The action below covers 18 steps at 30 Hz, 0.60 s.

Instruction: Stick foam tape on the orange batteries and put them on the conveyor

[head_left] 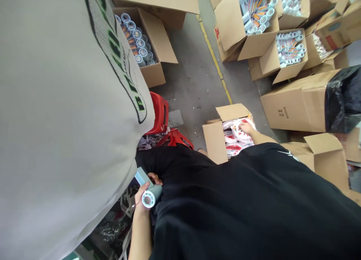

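Note:
My left hand (143, 194) is wrapped round a light blue-grey, hair-dryer-shaped device (155, 192), close to the black shirt. It has a round white-ringed end and a flat, straight handle. My right hand (246, 128) reaches into an open cardboard box (216, 141) on the floor. Its fingers are closed on a clear plastic bag (238, 128) with red print, among other such bags (235, 149). My fingertips there are small and partly hidden.
A large pale grey surface (70, 121) with green-and-black lettering fills the left. Red plastic stools or baskets (160, 113) stand beside it. Open boxes (229, 23) of similar blue devices (138, 38) line the far side. A black-bag-lined carton (301, 102) stands right.

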{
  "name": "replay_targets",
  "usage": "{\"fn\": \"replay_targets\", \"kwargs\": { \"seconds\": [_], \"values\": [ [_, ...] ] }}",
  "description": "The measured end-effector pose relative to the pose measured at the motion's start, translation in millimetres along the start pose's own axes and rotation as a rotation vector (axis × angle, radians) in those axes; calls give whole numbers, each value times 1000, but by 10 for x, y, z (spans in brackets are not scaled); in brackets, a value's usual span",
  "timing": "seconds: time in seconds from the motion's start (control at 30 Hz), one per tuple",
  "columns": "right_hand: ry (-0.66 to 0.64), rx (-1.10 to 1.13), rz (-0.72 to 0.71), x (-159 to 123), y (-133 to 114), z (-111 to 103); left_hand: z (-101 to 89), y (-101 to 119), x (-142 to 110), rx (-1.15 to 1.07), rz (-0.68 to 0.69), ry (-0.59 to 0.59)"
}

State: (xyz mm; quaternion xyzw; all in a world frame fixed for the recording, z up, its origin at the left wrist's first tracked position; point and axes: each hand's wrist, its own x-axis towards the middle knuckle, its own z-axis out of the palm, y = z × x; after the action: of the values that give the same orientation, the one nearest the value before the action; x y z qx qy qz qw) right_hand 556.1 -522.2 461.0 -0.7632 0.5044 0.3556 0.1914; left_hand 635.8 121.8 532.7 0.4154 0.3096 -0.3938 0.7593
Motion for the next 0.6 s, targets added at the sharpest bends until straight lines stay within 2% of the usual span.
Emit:
{"fn": "replay_targets", "kwargs": {
  "seconds": [0.1,0.3,0.6],
  "values": [
    [14,-58,13,-23,94,53,5,1,-3,8,-7,6],
    [201,-149,24,-190,231,83,64,-19,-36,3,3,50],
    [199,-185,74,-312,236,139,4,-125,-36,-21,-1,91]
  ]
}}
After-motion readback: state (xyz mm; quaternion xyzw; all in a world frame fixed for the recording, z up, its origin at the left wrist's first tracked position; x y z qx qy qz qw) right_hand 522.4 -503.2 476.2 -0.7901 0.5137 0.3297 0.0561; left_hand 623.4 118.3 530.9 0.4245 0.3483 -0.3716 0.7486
